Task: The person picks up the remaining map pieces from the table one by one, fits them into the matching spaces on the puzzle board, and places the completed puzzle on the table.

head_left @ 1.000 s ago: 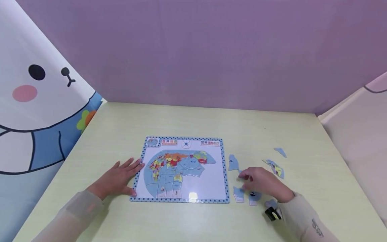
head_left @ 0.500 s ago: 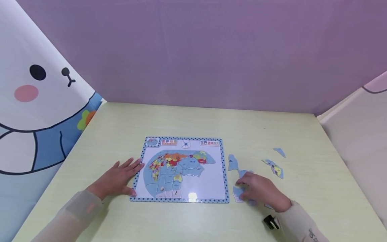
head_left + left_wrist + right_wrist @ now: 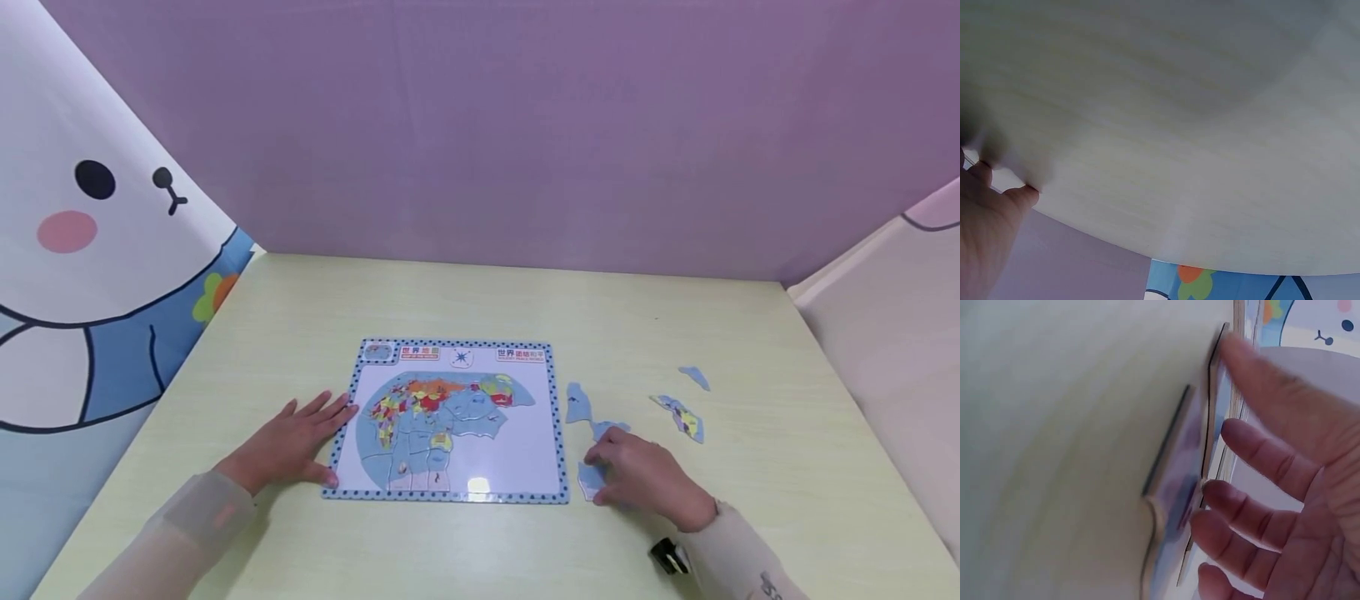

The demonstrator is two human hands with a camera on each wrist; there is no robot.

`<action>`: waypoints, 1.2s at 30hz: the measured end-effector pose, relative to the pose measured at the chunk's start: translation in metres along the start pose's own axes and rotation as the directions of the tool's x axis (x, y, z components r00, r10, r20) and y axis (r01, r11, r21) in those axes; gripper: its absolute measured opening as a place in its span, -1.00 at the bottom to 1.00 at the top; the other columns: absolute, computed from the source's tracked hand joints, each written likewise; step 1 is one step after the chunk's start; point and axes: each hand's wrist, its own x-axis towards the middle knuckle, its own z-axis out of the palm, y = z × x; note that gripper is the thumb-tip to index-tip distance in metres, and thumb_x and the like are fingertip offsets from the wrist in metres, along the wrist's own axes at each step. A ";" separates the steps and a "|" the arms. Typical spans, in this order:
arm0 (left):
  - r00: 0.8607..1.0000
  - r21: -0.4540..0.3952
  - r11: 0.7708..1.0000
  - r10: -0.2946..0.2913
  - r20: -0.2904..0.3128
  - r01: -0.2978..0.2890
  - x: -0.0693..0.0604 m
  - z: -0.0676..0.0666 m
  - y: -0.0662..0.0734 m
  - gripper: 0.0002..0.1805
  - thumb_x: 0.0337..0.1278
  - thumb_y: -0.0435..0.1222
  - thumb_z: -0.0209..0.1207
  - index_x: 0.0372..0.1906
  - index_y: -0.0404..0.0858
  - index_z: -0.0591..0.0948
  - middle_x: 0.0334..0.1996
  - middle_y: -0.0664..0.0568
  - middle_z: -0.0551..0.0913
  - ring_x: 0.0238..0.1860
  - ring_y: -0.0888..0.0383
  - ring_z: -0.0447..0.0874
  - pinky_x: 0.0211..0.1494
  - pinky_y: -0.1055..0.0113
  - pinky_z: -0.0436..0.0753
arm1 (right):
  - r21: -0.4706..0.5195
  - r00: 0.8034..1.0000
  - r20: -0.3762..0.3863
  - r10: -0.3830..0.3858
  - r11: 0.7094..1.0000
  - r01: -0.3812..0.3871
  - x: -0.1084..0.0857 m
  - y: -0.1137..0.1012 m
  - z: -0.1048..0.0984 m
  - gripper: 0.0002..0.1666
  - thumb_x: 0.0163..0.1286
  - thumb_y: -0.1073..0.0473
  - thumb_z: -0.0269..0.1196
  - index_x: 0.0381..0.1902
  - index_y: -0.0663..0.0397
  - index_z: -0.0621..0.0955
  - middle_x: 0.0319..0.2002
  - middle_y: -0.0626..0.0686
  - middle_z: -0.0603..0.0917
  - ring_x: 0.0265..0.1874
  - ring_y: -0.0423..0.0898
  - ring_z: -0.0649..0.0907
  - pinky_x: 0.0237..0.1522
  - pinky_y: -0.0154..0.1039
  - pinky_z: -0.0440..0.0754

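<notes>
A world-map puzzle board point(image 3: 517, 475) lies flat on the table, partly covered with map pieces. My left hand point(image 3: 285, 446) rests spread at its left edge, fingertips on the dotted border; in the left wrist view, only part of the left hand point(image 3: 991, 219) shows. Right of the board, my right hand point(image 3: 648, 475) has thumb and index finger at opposite edges of a blue puzzle piece point(image 3: 588, 481), pinching it at the table. The right wrist view shows the thumb and curved fingers of the right hand point(image 3: 1285, 481) beside a nearer puzzle piece point(image 3: 1175, 469).
Several loose pieces lie right of the board: a blue piece point(image 3: 577, 403), another blue piece point(image 3: 611, 428), a yellow-and-blue piece point(image 3: 682, 418) and a small blue piece point(image 3: 694, 377). A black clip-like object point(image 3: 667, 556) sits by the right sleeve. A purple backdrop point(image 3: 480, 142) stands behind.
My right hand has come down and slightly toward me, from above the loose pieces to the lower blue piece; its thumb moved to that piece's near edge. The left hand stays put.
</notes>
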 end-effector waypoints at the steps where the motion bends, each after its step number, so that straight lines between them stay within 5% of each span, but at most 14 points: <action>1: 1.000 -0.001 1.000 0.001 0.000 -0.001 0.000 0.000 0.000 0.20 -0.31 0.36 0.27 0.46 -0.23 0.20 0.44 -0.19 0.16 0.44 -0.30 -0.07 0.30 -0.39 -0.01 | -0.007 1.000 0.005 0.013 1.000 -0.013 0.000 -0.001 0.000 -0.48 -0.27 0.09 0.62 -0.27 0.05 0.71 -0.31 -0.11 0.54 -0.40 -0.22 0.49 -0.38 -0.32 0.53; 8: 1.000 -0.006 1.000 0.012 0.000 -0.012 0.000 -0.002 0.000 0.21 -0.30 0.37 0.24 0.46 -0.23 0.19 0.45 -0.19 0.15 0.44 -0.30 -0.07 0.31 -0.39 -0.02 | -0.014 0.996 0.039 0.081 0.997 -0.080 0.004 -0.005 -0.001 -0.54 -0.25 0.13 0.61 -0.32 0.01 0.67 -0.37 -0.15 0.52 -0.42 -0.22 0.47 -0.38 -0.25 0.52; 16: 1.000 0.001 1.000 0.007 0.002 -0.007 0.002 -0.001 0.000 0.20 -0.30 0.36 0.26 0.46 -0.22 0.19 0.45 -0.18 0.15 0.45 -0.30 -0.08 0.31 -0.38 -0.02 | 0.098 0.980 0.096 0.175 0.978 -0.184 0.009 -0.010 -0.002 -0.62 -0.11 0.27 0.54 -0.31 -0.03 0.62 -0.38 -0.15 0.59 -0.44 -0.19 0.47 -0.34 -0.16 0.53; 20: 1.000 -0.003 1.000 0.004 0.006 -0.004 0.002 -0.001 0.001 0.20 -0.30 0.35 0.27 0.46 -0.22 0.19 0.45 -0.18 0.14 0.45 -0.30 -0.08 0.32 -0.38 -0.02 | 0.169 0.979 0.113 0.167 0.968 -0.184 0.009 -0.007 -0.003 -0.71 0.01 0.33 0.45 -0.29 -0.03 0.65 -0.37 -0.16 0.61 -0.43 -0.20 0.48 -0.34 -0.19 0.52; 23: 1.000 -0.005 1.000 0.003 0.011 -0.003 0.002 -0.002 0.001 0.20 -0.29 0.35 0.27 0.46 -0.22 0.19 0.45 -0.19 0.14 0.45 -0.30 -0.08 0.32 -0.38 -0.02 | 0.253 0.989 0.118 0.089 0.961 -0.116 0.010 0.000 -0.004 -0.75 0.08 0.39 0.40 -0.27 0.04 0.68 -0.36 -0.14 0.62 -0.42 -0.21 0.49 -0.37 -0.27 0.51; 28: 1.000 -0.013 1.000 0.002 0.021 -0.001 0.001 -0.003 0.001 0.20 -0.29 0.35 0.27 0.46 -0.23 0.19 0.45 -0.19 0.14 0.45 -0.30 -0.09 0.31 -0.38 -0.02 | 0.419 0.990 0.132 -0.050 0.908 -0.010 0.012 0.013 -0.005 -0.81 0.15 0.44 0.33 -0.27 0.17 0.70 -0.34 -0.08 0.66 -0.44 -0.26 0.50 -0.41 -0.37 0.51; 36: 1.000 -0.005 1.000 0.009 0.009 -0.009 -0.001 -0.001 -0.001 0.22 -0.30 0.39 0.22 0.46 -0.24 0.19 0.45 -0.21 0.14 0.44 -0.30 -0.07 0.30 -0.39 -0.01 | 0.616 0.983 0.181 -0.031 0.783 -0.089 0.021 0.017 -0.007 -0.83 0.22 0.40 0.28 -0.20 0.31 0.67 -0.51 -0.04 0.60 -0.63 -0.19 0.49 -0.57 -0.35 0.48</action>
